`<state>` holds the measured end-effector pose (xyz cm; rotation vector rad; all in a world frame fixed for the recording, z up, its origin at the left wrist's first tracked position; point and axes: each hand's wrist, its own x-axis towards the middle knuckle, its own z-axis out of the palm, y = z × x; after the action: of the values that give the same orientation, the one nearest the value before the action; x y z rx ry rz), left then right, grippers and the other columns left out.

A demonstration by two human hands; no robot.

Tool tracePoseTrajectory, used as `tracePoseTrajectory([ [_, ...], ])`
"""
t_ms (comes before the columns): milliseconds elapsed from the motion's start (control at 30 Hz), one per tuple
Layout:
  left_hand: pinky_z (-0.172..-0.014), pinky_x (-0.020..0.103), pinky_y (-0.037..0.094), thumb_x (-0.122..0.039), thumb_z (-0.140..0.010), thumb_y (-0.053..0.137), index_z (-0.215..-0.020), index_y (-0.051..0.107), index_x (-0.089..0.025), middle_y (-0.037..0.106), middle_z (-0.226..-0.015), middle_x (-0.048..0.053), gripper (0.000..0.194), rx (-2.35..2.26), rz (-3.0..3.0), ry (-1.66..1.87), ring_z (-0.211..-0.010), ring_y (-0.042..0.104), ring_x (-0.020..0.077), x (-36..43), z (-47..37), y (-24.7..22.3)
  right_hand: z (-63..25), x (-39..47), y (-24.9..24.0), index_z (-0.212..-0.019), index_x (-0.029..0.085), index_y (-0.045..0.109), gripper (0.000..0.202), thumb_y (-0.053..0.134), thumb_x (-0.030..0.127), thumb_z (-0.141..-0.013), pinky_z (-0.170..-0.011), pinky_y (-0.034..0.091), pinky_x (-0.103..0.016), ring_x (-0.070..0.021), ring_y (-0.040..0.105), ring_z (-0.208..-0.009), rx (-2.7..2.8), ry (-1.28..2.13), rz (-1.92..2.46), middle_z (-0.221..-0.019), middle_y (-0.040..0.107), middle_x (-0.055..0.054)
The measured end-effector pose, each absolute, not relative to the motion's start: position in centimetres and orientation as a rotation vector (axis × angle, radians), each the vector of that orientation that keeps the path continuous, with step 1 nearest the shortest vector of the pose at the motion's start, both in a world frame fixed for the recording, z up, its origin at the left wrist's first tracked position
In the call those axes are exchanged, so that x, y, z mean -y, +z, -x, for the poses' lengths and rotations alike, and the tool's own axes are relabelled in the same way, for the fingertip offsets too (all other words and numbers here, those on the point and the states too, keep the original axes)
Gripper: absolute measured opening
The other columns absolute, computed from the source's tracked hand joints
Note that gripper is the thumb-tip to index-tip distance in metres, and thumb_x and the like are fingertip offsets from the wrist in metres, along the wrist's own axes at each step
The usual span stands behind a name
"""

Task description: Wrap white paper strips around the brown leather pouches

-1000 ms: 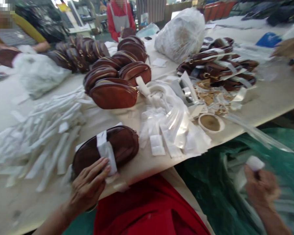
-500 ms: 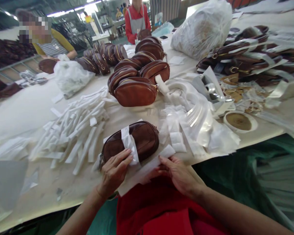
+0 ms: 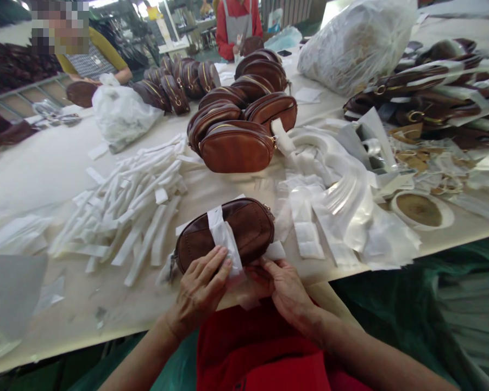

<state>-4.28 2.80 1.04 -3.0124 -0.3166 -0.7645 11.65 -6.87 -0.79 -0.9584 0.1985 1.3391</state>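
A dark brown leather bag (image 3: 250,225) lies on the table in front of me, with a white band (image 3: 224,231) across its middle. My left hand (image 3: 204,279) holds the near side of the bag, its fingertips pressed on the band. At the bag's near right edge, my right hand (image 3: 283,282) pinches a thin translucent white strip (image 3: 275,250). Part of that strip is hidden by my fingers and the bag. A zip pull shows at the bag's right end.
Finished-looking brown bags (image 3: 236,149) stand in rows beyond. White strips (image 3: 136,201) lie to the left, plastic sleeves (image 3: 350,206) and a tape roll (image 3: 421,209) to the right. Farther back are a stuffed plastic sack (image 3: 356,49) and two people across the table.
My right hand has moved in against the bag's near edge, and the strip that stretched out between my hands is now mostly tucked in there. My left hand stays on the bag. The view has shifted slightly.
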Motion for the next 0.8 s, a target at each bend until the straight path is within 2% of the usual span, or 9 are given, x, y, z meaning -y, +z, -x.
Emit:
tracePoseTrajectory([
  [167,-0.093,0.037,0.047,-0.008,-0.085,0.050,-0.116,0.054,-0.011,0.059,-0.120,0.018,0.031,0.324,2.943,-0.793,-0.124,0.048,0.0269,-2.6,4.0,0.6,-12.2,6.7,-1.2,-0.072,0.017,0.062,0.031,0.082,0.032,-0.053,-0.065,0.054,-0.026,-0.0137,0.065,-0.065,-0.168,1.364,1.002,-0.072,0.070,0.000],
  [267,-0.092,0.038,0.048,-0.006,-0.086,0.048,-0.110,0.056,-0.009,0.059,-0.118,0.020,0.025,0.322,2.922,-0.796,-0.123,0.048,0.0288,-2.5,4.1,0.2,-13.0,8.0,-1.1,-0.081,0.016,0.062,0.028,0.075,0.035,-0.065,-0.065,0.055,-0.026,-0.0148,0.067,-0.069,0.001,1.468,1.111,-0.079,0.071,-0.003],
  [333,-0.091,0.038,0.049,-0.006,-0.086,0.048,-0.108,0.057,-0.008,0.059,-0.118,0.020,0.023,0.311,2.919,-0.785,-0.122,0.048,0.0304,-2.4,4.2,0.0,-13.9,9.3,-0.6,-0.088,0.015,0.062,0.023,0.065,0.034,-0.076,-0.058,0.054,-0.025,-0.0139,0.066,-0.061,0.332,1.465,1.300,-0.075,0.070,-0.004],
  [400,-0.091,0.039,0.049,-0.007,-0.088,0.046,-0.107,0.058,-0.008,0.059,-0.118,0.020,0.022,0.299,2.913,-0.785,-0.122,0.048,0.0307,-2.4,4.3,-0.2,-14.7,10.0,0.3,-0.094,0.017,0.063,0.015,0.058,0.027,-0.083,-0.056,0.054,-0.025,-0.0143,0.066,-0.061,0.836,1.180,1.440,-0.074,0.069,-0.004],
  [500,-0.091,0.038,0.050,-0.008,-0.090,0.043,-0.107,0.058,-0.009,0.060,-0.118,0.018,0.023,0.304,2.893,-0.787,-0.123,0.047,0.0294,-2.4,4.3,-0.3,-15.4,9.1,1.3,-0.107,0.022,0.062,0.027,0.055,0.012,-0.083,-0.078,0.054,-0.030,-0.0183,0.066,-0.089,1.514,0.503,1.331,-0.096,0.070,-0.006],
  [567,-0.091,0.037,0.050,-0.010,-0.091,0.042,-0.106,0.058,-0.009,0.061,-0.117,0.018,0.022,0.314,2.882,-0.796,-0.124,0.047,0.0286,-2.4,4.4,-0.3,-15.4,7.4,1.3,-0.114,0.022,0.059,0.033,0.056,0.010,-0.083,-0.090,0.049,-0.035,-0.0203,0.061,-0.102,1.774,0.255,1.253,-0.106,0.068,-0.007],
  [700,-0.094,0.036,0.049,-0.011,-0.092,0.041,-0.107,0.058,-0.007,0.061,-0.117,0.017,0.023,0.331,2.876,-0.813,-0.125,0.046,0.0275,-2.4,4.4,-0.4,-15.1,4.8,-0.3,-0.113,0.018,0.059,0.029,0.054,0.014,-0.085,-0.093,0.044,-0.037,-0.0200,0.059,-0.103,1.988,0.097,1.245,-0.109,0.068,-0.007],
  [800,-0.095,0.036,0.049,-0.010,-0.092,0.038,-0.109,0.057,-0.005,0.061,-0.118,0.017,0.026,0.338,2.886,-0.794,-0.125,0.046,0.0272,-2.5,4.4,-0.6,-15.4,4.4,-1.1,-0.114,0.018,0.060,0.029,0.055,0.018,-0.085,-0.091,0.042,-0.037,-0.0205,0.059,-0.102,2.041,0.110,1.246,-0.109,0.068,-0.008],
])
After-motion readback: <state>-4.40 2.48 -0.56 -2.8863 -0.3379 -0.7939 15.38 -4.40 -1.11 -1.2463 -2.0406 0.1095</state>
